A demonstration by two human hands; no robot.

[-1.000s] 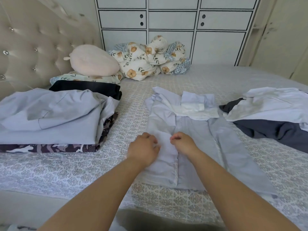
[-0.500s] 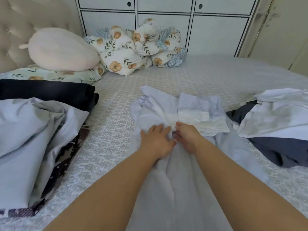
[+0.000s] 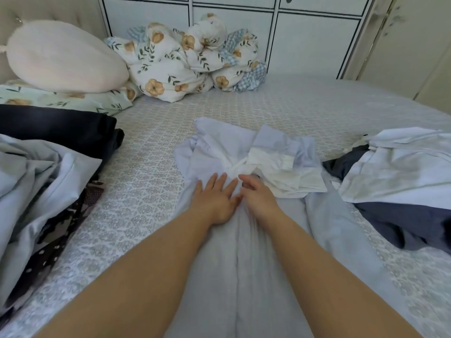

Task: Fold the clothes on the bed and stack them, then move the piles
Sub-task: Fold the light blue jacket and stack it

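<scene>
Pale blue trousers lie lengthwise on the bed, waist end bunched with white pocket lining showing. My left hand rests flat on the cloth, fingers spread. Beside it my right hand has its fingers curled into the fabric near the waist. On the left sits a stack of folded clothes: pale blue on top, dark patterned cloth beneath, a black piece behind. A loose heap of white and navy clothes lies on the right.
A pink cushion and a bundled floral quilt sit at the bed's head by a tufted headboard. White cupboard doors stand behind the bed. A floral pillow lies under the cushion.
Both hands slid up the trousers from the mid-leg to the waist end. My left hand went from a fist to flat with fingers spread. The view moved closer to the bed.
</scene>
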